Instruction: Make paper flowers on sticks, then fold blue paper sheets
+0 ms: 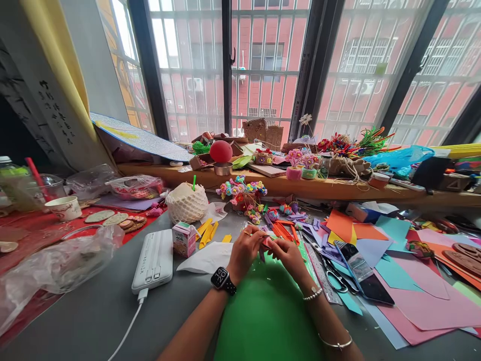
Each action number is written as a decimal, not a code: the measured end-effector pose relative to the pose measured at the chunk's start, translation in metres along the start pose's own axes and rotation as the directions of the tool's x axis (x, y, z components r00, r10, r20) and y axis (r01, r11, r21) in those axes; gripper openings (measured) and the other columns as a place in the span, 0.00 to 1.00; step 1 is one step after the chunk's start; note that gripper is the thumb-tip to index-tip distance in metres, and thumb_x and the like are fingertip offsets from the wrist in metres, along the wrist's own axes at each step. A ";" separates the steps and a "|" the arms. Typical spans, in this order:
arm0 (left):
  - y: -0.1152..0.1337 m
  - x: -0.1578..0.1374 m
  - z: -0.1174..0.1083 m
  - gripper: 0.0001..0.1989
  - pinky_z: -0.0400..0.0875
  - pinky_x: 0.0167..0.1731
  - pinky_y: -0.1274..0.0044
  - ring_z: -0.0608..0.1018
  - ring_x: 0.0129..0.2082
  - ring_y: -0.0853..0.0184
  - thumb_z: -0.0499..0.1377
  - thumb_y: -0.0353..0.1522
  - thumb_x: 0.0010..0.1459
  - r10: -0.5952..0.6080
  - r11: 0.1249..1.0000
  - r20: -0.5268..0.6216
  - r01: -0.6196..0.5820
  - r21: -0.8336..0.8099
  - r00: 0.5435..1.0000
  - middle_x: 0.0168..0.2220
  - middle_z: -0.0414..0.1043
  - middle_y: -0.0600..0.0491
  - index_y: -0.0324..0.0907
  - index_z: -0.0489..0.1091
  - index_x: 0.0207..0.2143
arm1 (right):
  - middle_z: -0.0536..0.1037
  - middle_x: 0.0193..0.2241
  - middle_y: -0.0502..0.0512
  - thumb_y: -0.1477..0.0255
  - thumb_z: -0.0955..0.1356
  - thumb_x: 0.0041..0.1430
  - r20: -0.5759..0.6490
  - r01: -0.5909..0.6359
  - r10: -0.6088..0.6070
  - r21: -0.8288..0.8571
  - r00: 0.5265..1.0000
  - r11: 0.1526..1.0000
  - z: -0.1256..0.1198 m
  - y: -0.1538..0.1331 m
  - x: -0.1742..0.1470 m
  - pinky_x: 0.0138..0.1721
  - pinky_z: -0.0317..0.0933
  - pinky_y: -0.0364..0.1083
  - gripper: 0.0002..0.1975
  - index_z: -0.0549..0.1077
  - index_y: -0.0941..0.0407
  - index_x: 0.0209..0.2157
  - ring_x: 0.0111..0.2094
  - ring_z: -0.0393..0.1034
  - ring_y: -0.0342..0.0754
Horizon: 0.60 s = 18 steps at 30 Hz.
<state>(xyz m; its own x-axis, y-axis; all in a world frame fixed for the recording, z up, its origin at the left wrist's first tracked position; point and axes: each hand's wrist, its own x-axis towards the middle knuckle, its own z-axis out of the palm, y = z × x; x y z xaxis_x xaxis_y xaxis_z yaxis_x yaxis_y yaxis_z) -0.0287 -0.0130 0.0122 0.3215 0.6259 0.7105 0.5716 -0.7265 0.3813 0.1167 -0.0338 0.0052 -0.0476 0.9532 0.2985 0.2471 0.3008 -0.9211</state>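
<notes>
My left hand, with a black watch on its wrist, and my right hand meet over a glossy green surface. Both are closed, fingertips pinching a small reddish-pink folded piece of paper between them. Fingers cover part of it, so its full shape is hidden. Just beyond lie orange folded paper strips and purple paper pieces. Yellow paper strips and a white paper sheet are left of my left hand. A clear ruler and scissors lie right of my right hand.
A white power bank with a cable and a small pink carton stand at left. A phone rests among coloured paper sheets at right. Colourful small flowers stand before the crowded wooden sill.
</notes>
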 end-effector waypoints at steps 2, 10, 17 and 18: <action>-0.001 0.002 -0.001 0.09 0.66 0.37 0.74 0.69 0.36 0.66 0.50 0.27 0.56 -0.032 0.997 0.030 0.034 -0.074 0.999 0.34 0.67 0.50 0.41 0.69 0.36 | 0.66 0.17 0.49 0.59 0.63 0.51 -0.122 0.086 -0.110 -0.180 0.986 0.980 -0.004 -0.002 -0.002 0.21 0.54 0.40 0.17 0.70 0.59 0.21 0.19 0.58 0.41; 0.001 0.011 -0.014 0.08 0.66 0.36 0.76 0.72 0.33 0.67 0.56 0.34 0.51 -0.136 0.804 0.262 0.261 -0.534 0.955 0.29 0.72 0.52 0.40 0.73 0.28 | 0.67 0.34 0.53 0.66 0.65 0.52 -0.043 0.329 -0.349 -0.240 0.936 0.913 -0.009 -0.008 -0.002 0.39 0.58 0.45 0.12 0.72 0.50 0.39 0.38 0.62 0.47; 0.007 0.009 -0.012 0.13 0.68 0.35 0.76 0.74 0.34 0.65 0.57 0.39 0.49 -0.299 0.599 0.376 0.479 -0.641 0.877 0.32 0.73 0.50 0.37 0.69 0.32 | 0.70 0.31 0.53 0.68 0.66 0.51 -0.121 0.303 -0.324 -0.164 0.938 0.939 -0.008 -0.004 -0.002 0.35 0.60 0.46 0.08 0.74 0.52 0.33 0.34 0.64 0.47; 0.008 0.009 -0.013 0.14 0.68 0.35 0.75 0.74 0.35 0.65 0.56 0.39 0.50 -0.280 0.592 0.383 0.472 -0.653 0.880 0.33 0.73 0.50 0.37 0.69 0.34 | 0.70 0.30 0.53 0.68 0.66 0.51 -0.147 0.291 -0.315 -0.164 0.938 0.943 -0.008 -0.004 -0.002 0.33 0.60 0.45 0.07 0.74 0.53 0.33 0.33 0.64 0.47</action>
<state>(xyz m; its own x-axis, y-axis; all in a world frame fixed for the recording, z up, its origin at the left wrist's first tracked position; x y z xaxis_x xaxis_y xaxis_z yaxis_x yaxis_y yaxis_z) -0.0304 -0.0168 0.0295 0.4123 0.8630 0.2921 -0.0031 -0.3193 0.9476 0.1236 -0.0375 0.0104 0.0195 0.7950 0.6064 0.3778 0.5556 -0.7406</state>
